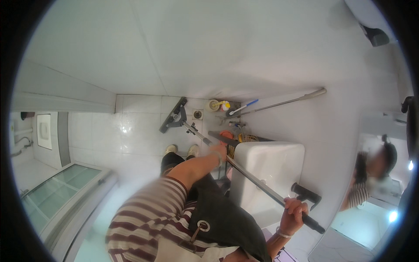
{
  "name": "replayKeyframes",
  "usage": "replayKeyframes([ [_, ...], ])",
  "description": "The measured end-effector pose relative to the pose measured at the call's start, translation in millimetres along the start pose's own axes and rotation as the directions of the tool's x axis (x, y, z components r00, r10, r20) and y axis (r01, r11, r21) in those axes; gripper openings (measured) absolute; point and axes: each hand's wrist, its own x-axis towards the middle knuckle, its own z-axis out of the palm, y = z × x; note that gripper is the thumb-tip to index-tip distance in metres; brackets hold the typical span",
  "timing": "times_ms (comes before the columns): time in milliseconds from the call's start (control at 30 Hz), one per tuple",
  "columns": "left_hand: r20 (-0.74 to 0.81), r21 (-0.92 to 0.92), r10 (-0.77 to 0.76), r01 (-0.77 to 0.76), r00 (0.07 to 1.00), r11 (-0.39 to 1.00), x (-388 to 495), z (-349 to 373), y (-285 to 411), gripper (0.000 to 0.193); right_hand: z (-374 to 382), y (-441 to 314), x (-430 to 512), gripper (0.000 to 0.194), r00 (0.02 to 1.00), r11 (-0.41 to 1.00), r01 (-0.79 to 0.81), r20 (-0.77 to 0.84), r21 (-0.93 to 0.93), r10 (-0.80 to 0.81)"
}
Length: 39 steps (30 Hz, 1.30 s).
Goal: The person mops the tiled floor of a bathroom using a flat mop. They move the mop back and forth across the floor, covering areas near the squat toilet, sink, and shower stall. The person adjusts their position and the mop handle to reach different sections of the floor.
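Observation:
A long-handled floor mop [253, 178] slants across the view, its metal pole passing over the white washbasin [288, 154]. The wide dark mop head [173, 115] rests on the tiled floor near the wall. Around the lower part of the pole is my left hand [218, 150], slightly blurred, beside the basin's edge. My right hand [294, 213] grips the pole's upper end just below its black grip tip [316, 226], near the black faucet [306, 195]. My shoes [181, 150] stand on the floor short of the mop head.
By the wall are a floor drain [197, 114], a cream container [213, 105], a bottle with a yellow top [226, 105] and a blue-handled brush [245, 106]. Another long pole [284, 103] leans in the corner. A glazed door [62, 193] stands at left, a mirror [363, 196] at right.

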Motion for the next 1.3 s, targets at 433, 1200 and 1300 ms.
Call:
replayKeyframes([
  [433, 0.043, 0.106, 0.129, -0.132, 0.991, 0.986, -9.6, 33.9, -5.4, 0.023, 69.7, -30.8, -64.0, 0.028, 0.977, 0.995, 0.019, -0.208, -0.097, -0.039],
  [1200, -0.540, -0.626, -0.024, -0.382, 0.841, 0.680, -128.3, 50.0, -187.2, 0.007, 126.0, -4.1, 20.6, 0.023, 0.804, 0.977, -0.179, 0.590, 0.112, 0.079],
  [1300, -0.397, -0.312, -0.056, -0.078, 0.916, 0.947, -117.3, 44.2, -200.3, 0.008, 123.1, 34.3, 37.0, 0.019, 0.749, 0.963, -0.267, 0.635, 0.027, 0.189],
])
